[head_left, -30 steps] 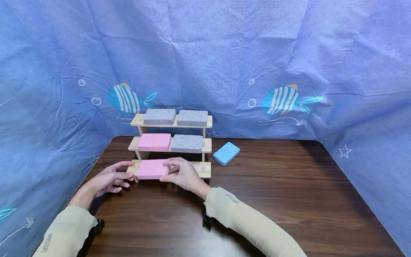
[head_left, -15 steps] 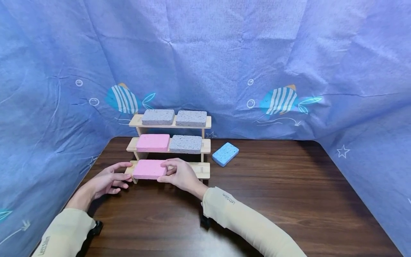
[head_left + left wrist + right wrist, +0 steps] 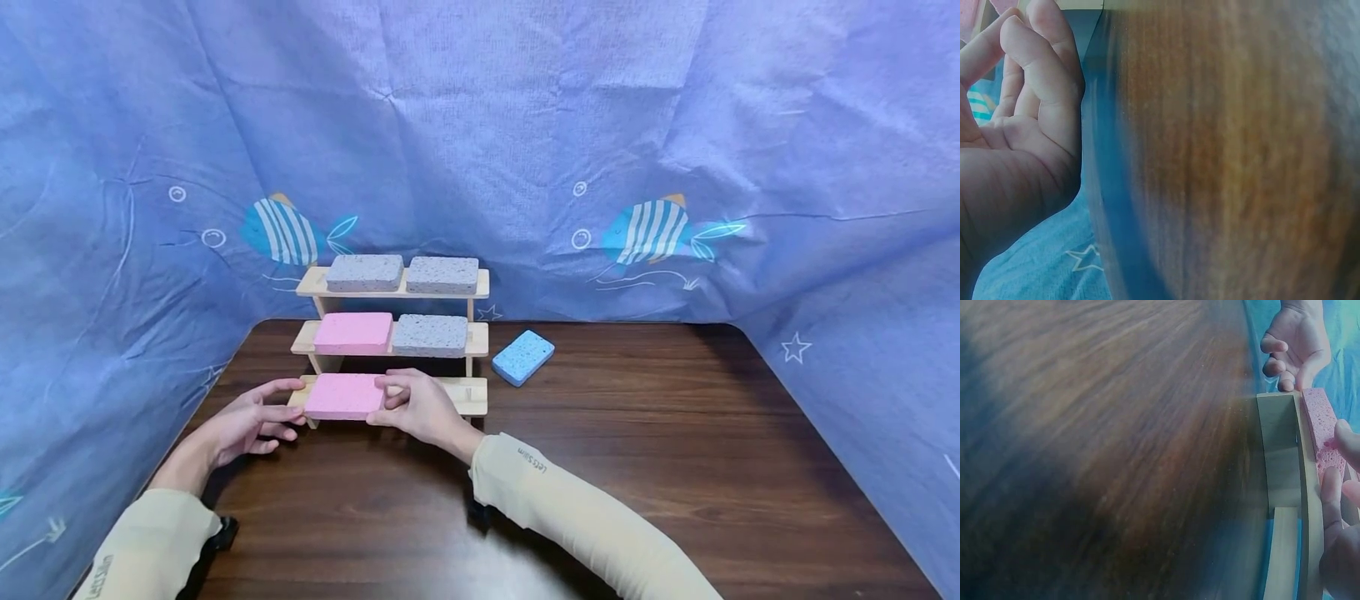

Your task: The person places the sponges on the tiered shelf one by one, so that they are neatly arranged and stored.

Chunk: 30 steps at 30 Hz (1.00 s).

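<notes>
In the head view, a three-tier wooden rack (image 3: 474,397) stands at the left of the table. My right hand (image 3: 429,408) pinches the right end of a pink sponge (image 3: 345,397) lying on the lowest tier. In the right wrist view, thumb and finger bracket that porous pink sponge (image 3: 1319,419). The thumb and index finger of my left hand (image 3: 251,419) hold the left end of the lowest tier, its fingertips right by the sponge. The other left fingers curl loosely below. Only a corner of pink shows beyond the left hand (image 3: 1029,106) in its wrist view.
The middle tier bears another pink sponge (image 3: 352,333) and a grey sponge (image 3: 431,335). Two grey sponges, left (image 3: 364,273) and right (image 3: 442,275), fill the top tier. A blue sponge (image 3: 523,358) lies on the table right of the rack. A blue curtain (image 3: 525,125) hangs behind.
The pink sponge on the lowest tier has slid slightly left with my right hand, closer to the left fingertips. The whole head view has shifted a little.
</notes>
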Each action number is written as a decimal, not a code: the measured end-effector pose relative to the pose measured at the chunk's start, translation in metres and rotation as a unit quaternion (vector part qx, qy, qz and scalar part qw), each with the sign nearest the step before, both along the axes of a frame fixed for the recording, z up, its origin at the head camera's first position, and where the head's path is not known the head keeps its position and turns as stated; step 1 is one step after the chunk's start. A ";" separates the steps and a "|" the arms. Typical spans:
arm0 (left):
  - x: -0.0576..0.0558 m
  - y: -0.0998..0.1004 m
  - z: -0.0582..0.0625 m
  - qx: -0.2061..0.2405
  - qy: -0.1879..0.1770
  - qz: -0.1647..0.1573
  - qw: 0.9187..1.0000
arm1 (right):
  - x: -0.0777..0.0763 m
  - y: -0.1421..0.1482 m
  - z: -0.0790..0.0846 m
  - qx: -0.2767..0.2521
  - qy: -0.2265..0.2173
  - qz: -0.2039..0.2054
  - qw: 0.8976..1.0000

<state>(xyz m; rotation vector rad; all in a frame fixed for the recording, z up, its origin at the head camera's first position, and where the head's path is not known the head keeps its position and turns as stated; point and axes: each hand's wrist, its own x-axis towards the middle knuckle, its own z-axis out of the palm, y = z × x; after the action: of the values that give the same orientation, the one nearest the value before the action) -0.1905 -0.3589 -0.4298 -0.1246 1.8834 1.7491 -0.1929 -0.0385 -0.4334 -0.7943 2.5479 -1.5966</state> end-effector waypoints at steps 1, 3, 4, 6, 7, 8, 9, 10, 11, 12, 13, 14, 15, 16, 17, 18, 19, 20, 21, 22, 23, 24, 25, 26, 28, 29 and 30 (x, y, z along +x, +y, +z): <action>0.000 0.000 0.000 0.000 -0.001 0.000 1.000 | 0.000 0.000 0.000 -0.001 -0.003 0.001 1.000; 0.001 0.000 -0.001 -0.001 0.000 0.001 1.000 | 0.001 0.001 0.000 -0.013 -0.017 0.007 1.000; 0.001 0.000 0.000 -0.001 0.001 0.001 1.000 | 0.001 0.001 0.000 -0.018 -0.022 0.010 1.000; 0.001 0.000 0.000 -0.003 0.002 0.001 1.000 | 0.000 0.002 0.001 -0.032 -0.038 0.015 0.999; 0.001 0.000 0.001 -0.004 0.003 0.000 1.000 | -0.001 0.002 0.001 -0.040 -0.047 0.018 0.998; 0.001 0.000 0.001 -0.004 0.004 0.000 1.000 | -0.001 0.003 0.002 -0.048 -0.057 0.021 0.997; 0.001 0.000 0.002 -0.005 0.005 0.000 1.000 | -0.002 0.003 0.002 -0.053 -0.063 0.024 0.996; 0.001 0.000 0.002 -0.005 0.005 -0.001 1.000 | -0.002 0.004 0.003 -0.057 -0.069 0.026 0.996; 0.001 0.000 0.002 -0.005 0.006 -0.001 1.000 | -0.003 0.004 0.003 -0.062 -0.077 0.029 0.995; 0.001 0.000 0.002 -0.005 0.006 -0.002 1.000 | -0.003 0.005 0.003 -0.066 -0.082 0.033 0.994; 0.001 0.001 0.002 -0.005 0.006 -0.002 1.000 | -0.003 0.005 0.003 -0.068 -0.086 0.037 0.993; 0.001 0.001 0.002 -0.005 0.005 -0.002 1.000 | -0.002 0.006 0.003 -0.070 -0.089 0.041 0.993; 0.001 0.001 0.001 -0.004 0.004 -0.003 1.000 | -0.002 0.007 0.003 -0.073 -0.093 0.045 0.992; 0.001 0.001 0.001 -0.003 0.003 -0.003 1.000 | -0.002 0.007 0.003 -0.076 -0.096 0.049 0.991; 0.001 0.001 0.000 -0.002 0.002 -0.003 1.000 | -0.002 0.008 0.003 -0.079 -0.098 0.055 0.991; 0.001 0.001 0.000 -0.001 0.002 -0.002 1.000 | -0.001 0.009 0.003 -0.081 -0.101 0.062 0.990; 0.001 0.000 -0.001 0.000 0.001 -0.002 1.000 | -0.001 0.010 0.002 -0.085 -0.105 0.071 0.988; 0.001 0.000 -0.001 0.001 0.000 -0.002 1.000 | 0.000 0.011 0.002 -0.091 -0.110 0.081 0.986; 0.001 0.000 -0.002 0.002 0.000 -0.002 1.000 | 0.001 0.013 0.002 -0.093 -0.113 0.092 0.985; 0.001 -0.001 -0.002 0.002 0.000 -0.002 1.000 | 0.002 0.015 0.003 -0.096 -0.116 0.103 0.983; 0.001 -0.001 -0.002 0.002 -0.001 -0.002 1.000 | 0.003 0.017 0.004 -0.100 -0.120 0.112 0.981; 0.001 -0.001 -0.002 0.001 -0.001 -0.002 1.000 | 0.004 0.021 0.005 -0.103 -0.124 0.120 0.980; 0.001 -0.001 -0.002 0.001 -0.001 -0.002 1.000 | 0.006 0.025 0.007 -0.107 -0.129 0.126 0.978; 0.001 -0.001 -0.001 0.000 -0.001 -0.002 1.000 | 0.007 0.029 0.010 -0.107 -0.131 0.130 0.977; 0.001 -0.001 0.000 -0.001 0.001 -0.003 1.000 | 0.008 0.040 0.016 -0.105 -0.134 0.135 0.976; 0.001 0.000 0.001 -0.001 0.002 -0.003 1.000 | 0.009 0.045 0.019 -0.104 -0.136 0.137 0.976; 0.001 0.000 0.001 0.000 0.002 -0.003 1.000 | 0.009 0.051 0.021 -0.102 -0.135 0.141 0.975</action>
<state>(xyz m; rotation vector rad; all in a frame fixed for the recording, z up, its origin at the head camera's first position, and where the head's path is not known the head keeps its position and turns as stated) -0.1892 -0.3591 -0.4286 -0.1150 1.8853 1.7459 -0.1836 0.0120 -0.4120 -0.8412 2.0105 -1.7494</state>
